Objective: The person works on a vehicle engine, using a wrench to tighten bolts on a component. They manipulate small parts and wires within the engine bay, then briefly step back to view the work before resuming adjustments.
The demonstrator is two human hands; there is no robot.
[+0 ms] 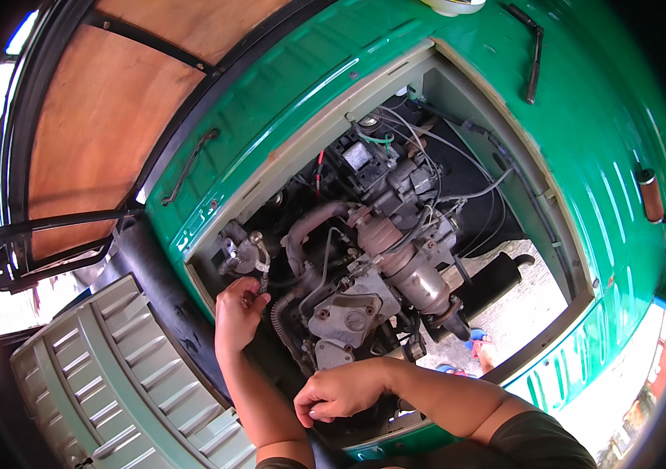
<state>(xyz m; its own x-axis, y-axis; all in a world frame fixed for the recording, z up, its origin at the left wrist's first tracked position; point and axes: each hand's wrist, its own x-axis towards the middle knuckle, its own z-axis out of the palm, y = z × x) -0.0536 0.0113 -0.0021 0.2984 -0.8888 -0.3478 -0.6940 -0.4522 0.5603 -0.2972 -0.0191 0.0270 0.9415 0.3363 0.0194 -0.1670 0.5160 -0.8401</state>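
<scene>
In the open engine bay, my left hand (238, 313) is closed, thumb and fingers pinched round the lower end of a thin hose (263, 270). That hose runs down from a brass-coloured fitting (256, 238) beside a small grey metal housing (233, 248). My fingers partly hide the hose's end. My right hand (341, 392) hangs over the near side of the engine with its fingers curled in; nothing shows in them, though its palm is turned away. Between and beyond the hands lies the dusty engine (352, 316), with a ribbed hose (279, 316) close to my left wrist.
Green painted bodywork (583, 141) surrounds the bay's raised frame (497, 113). A black bent-handled tool (535, 59) lies at the far right, and a brown-handled object (649, 195) lower down. A grey slatted panel (122, 367) is at left. Loose cables (415, 129) cross the far bay.
</scene>
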